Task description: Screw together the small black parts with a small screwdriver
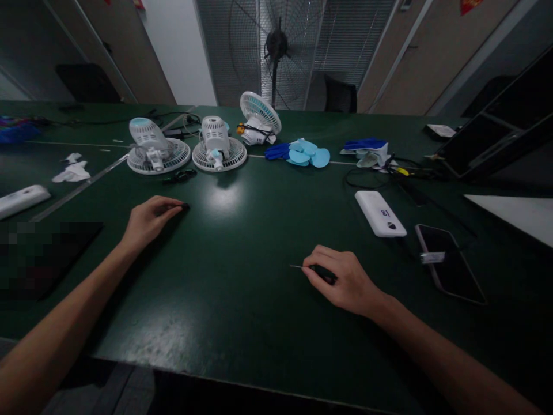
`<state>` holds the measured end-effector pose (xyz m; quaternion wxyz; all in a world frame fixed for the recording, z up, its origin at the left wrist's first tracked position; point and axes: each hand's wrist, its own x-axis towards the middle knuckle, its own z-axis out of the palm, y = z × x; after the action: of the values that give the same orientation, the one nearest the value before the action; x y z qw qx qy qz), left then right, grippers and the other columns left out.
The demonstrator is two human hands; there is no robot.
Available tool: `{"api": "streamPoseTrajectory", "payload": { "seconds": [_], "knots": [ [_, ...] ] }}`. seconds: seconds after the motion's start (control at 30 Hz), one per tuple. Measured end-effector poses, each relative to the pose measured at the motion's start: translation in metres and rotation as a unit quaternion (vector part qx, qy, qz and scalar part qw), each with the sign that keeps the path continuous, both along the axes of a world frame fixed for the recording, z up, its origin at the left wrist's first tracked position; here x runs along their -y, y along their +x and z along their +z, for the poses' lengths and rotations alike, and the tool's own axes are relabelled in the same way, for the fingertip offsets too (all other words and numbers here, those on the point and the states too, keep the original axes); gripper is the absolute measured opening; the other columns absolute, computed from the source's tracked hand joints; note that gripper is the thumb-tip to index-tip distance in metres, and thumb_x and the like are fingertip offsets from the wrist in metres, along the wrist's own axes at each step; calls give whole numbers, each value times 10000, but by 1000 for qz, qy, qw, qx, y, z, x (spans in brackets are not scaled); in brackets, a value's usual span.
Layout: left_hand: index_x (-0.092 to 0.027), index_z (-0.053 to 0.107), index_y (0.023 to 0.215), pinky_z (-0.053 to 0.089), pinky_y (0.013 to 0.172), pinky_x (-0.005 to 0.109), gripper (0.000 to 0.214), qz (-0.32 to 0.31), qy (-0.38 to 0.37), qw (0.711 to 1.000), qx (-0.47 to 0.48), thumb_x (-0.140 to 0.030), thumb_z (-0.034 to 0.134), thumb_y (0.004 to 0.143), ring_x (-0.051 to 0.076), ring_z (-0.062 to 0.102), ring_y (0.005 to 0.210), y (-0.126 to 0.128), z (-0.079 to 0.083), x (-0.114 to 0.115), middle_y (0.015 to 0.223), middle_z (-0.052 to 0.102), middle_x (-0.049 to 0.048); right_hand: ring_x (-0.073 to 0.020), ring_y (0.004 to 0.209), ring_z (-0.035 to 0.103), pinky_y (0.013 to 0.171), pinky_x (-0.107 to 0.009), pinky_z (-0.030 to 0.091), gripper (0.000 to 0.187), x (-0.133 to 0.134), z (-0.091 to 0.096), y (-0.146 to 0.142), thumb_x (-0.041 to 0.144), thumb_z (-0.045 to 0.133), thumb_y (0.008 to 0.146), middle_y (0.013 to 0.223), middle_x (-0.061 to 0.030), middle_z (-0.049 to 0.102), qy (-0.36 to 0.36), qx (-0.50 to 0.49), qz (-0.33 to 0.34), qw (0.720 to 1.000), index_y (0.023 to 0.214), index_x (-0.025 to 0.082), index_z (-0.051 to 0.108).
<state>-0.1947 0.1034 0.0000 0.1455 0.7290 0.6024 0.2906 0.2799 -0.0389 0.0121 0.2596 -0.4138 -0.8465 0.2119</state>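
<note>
My right hand (343, 279) rests on the dark green table (242, 276) with its fingers closed around a small screwdriver (313, 270); the thin metal tip pokes out to the left. My left hand (149, 218) lies further left on the table, fingers curled, with a small dark object (185, 206) at its fingertips. Behind the hands, two white desk fans (158, 147) (217, 147) lie face down, and a third fan (259, 118) stands tilted behind them. Light blue fan blades (309, 154) lie to the right of the fans.
A white power bank (380, 213) and a black phone (449, 262) lie to the right. Cables and blue-white parts (371, 153) sit behind them. A white remote-like object (21, 200) and paper scraps (72, 170) lie at the left. A large pedestal fan (276, 46) stands beyond the table.
</note>
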Motion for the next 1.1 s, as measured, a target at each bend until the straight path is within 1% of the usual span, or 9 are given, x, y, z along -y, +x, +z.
{"api": "streamPoseTrajectory", "payload": {
  "seconds": [0.2, 0.47, 0.53, 0.77, 0.83, 0.9, 1.0, 1.1],
  "knots": [
    [-186, 716, 1266, 496, 934, 333, 560, -38, -4, 999, -25, -613, 578, 931, 232, 634, 1020, 0, 1, -2, 1216, 668, 105, -141, 726, 616, 627, -267, 479, 160, -1, 0, 0, 258, 566, 1016, 915, -49, 684, 3, -7, 6, 1000, 1032, 181, 705],
    [-176, 692, 1301, 483, 790, 302, 587, -53, -31, 998, -31, -608, 577, 921, 214, 600, 897, 1, 2, -4, 1104, 660, 96, -143, 740, 614, 637, -270, 480, 149, -1, -2, 1, 245, 568, 1019, 939, -47, 674, -7, -11, 7, 1000, 1051, 182, 699],
    [-168, 691, 1285, 480, 764, 295, 603, -49, -49, 997, -15, -624, 601, 900, 214, 597, 890, 1, 3, -4, 1081, 669, 93, -142, 736, 613, 633, -269, 473, 148, 0, -1, 1, 241, 566, 1018, 935, -46, 672, -6, -10, 6, 1000, 1046, 182, 698],
    [-122, 700, 1196, 475, 713, 292, 746, 5, -109, 993, 35, -734, 684, 770, 219, 615, 851, 7, 13, -1, 1036, 729, 103, -141, 750, 610, 646, -273, 461, 140, 1, 0, 1, 245, 574, 1019, 942, -38, 664, -17, -6, 5, 1000, 1046, 182, 697],
    [-121, 696, 1187, 482, 727, 293, 775, 10, -120, 992, 44, -760, 689, 750, 227, 626, 871, 6, 13, -1, 1038, 733, 105, -141, 748, 607, 642, -275, 457, 141, 1, -1, 1, 243, 571, 1022, 945, -36, 663, -18, -4, 5, 1000, 1052, 185, 696],
    [-121, 685, 1197, 495, 789, 300, 782, 3, -124, 991, 52, -766, 686, 756, 232, 635, 926, 5, 12, -1, 1087, 728, 106, -141, 747, 606, 640, -278, 450, 136, 0, -2, 1, 244, 575, 1020, 940, -32, 661, -16, -1, 2, 1000, 1049, 188, 696],
    [-122, 676, 1195, 489, 877, 307, 755, -6, -111, 993, 49, -749, 690, 775, 230, 632, 983, 5, 11, -1, 1148, 713, 101, -140, 742, 604, 644, -285, 443, 126, 0, -5, 1, 249, 586, 1013, 924, -25, 657, -8, 5, -3, 1000, 1033, 193, 697],
    [-129, 677, 1199, 481, 892, 307, 732, 2, -100, 994, 46, -730, 700, 781, 228, 629, 986, 7, 11, 1, 1147, 709, 86, -140, 743, 603, 642, -286, 444, 132, 0, -6, 2, 253, 583, 1015, 926, -25, 657, -7, 3, -2, 1000, 1041, 194, 698]
  ]
}}
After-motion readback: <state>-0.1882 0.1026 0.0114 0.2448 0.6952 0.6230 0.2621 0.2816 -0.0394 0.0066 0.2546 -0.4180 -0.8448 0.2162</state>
